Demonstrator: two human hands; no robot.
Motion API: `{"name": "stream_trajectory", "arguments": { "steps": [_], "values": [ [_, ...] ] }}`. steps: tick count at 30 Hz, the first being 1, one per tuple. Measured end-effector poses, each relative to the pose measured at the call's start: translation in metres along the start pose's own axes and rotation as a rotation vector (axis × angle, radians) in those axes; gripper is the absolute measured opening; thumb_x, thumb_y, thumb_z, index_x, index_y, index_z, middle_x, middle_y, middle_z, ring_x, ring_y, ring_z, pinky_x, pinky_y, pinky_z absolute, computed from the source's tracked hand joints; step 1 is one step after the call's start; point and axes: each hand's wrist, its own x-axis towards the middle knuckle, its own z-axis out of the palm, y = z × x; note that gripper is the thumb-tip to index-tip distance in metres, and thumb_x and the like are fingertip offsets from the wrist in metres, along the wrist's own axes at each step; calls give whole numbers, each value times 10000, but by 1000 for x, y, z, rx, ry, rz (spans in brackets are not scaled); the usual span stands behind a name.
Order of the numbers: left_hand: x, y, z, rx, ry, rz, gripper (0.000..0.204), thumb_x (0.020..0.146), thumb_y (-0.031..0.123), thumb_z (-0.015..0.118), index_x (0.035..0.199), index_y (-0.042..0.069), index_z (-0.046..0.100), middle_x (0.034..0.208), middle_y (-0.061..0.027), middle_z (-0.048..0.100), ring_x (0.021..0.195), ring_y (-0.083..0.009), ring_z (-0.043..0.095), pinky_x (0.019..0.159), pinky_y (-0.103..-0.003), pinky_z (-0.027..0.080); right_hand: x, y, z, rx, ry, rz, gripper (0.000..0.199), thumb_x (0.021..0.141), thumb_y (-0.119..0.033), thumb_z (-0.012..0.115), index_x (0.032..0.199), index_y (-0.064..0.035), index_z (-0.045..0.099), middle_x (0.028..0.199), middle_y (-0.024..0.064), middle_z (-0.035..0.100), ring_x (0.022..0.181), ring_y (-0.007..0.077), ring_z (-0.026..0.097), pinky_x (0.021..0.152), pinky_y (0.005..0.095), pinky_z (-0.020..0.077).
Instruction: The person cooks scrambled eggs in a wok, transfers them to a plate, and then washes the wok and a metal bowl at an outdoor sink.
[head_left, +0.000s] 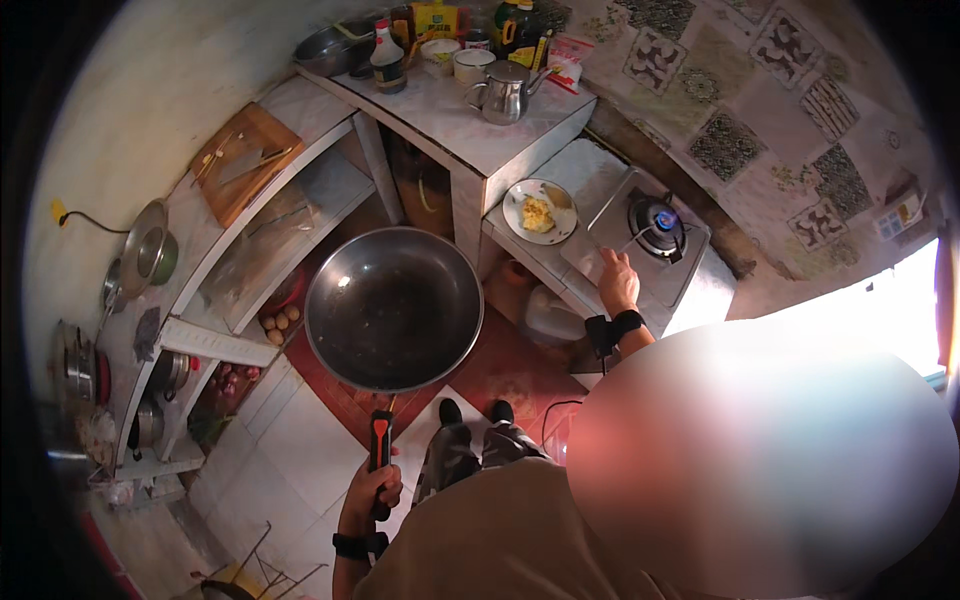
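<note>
Left hand (372, 492) holds wok (393, 308); right hand (617, 283) seemingly touches stove (650, 240).

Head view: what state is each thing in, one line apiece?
Wok: empty, held in the air over the floor.
Left hand: closed on the wok handle.
Right hand: resting on the stove front.
Burner: lit, blue flame.
Plate: holds yellow food.
Kettle: lid on.

A large dark round wok (393, 308) is held level above the tiled floor by its black-and-red handle (380, 450), bowl upward and empty. A single-burner gas stove (650, 238), steel-topped, is lit with a blue flame on the low counter.
</note>
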Motion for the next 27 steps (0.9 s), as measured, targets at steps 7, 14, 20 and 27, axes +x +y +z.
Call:
{"name": "stream_trajectory", "arguments": {
  "steps": [7,14,20,27],
  "values": [
    [-16,-32,22,-150,116,68,343,778,86,484,1099,72,366,536,18,374,391,-63,340,360,-217,271,-8,-28,-36,359,-73,-40,296,762,-142,535,1047,-60,535,937,205,594,882,357,569,744,400,452],
    [-42,-69,11,-298,26,171,242,803,109,484,1010,68,365,557,38,375,406,-35,341,364,-189,279,-41,-178,-79,898,-867,-445,424,719,-20,581,1121,-20,444,914,64,533,878,133,517,771,276,423],
    [-71,-118,-29,-391,168,460,328,809,125,477,1090,32,334,585,13,375,412,-51,359,378,-204,339,-98,-311,-55,584,-1032,-760,293,722,-33,512,1005,-16,443,728,66,530,654,133,520,600,267,426],
    [-182,-163,-126,-594,260,584,379,769,90,475,1121,37,345,551,38,364,408,-47,354,379,-200,321,-254,-480,-60,570,-1267,-1046,321,752,-96,543,1039,-18,423,764,116,576,633,168,557,567,288,441]
  ]
}}
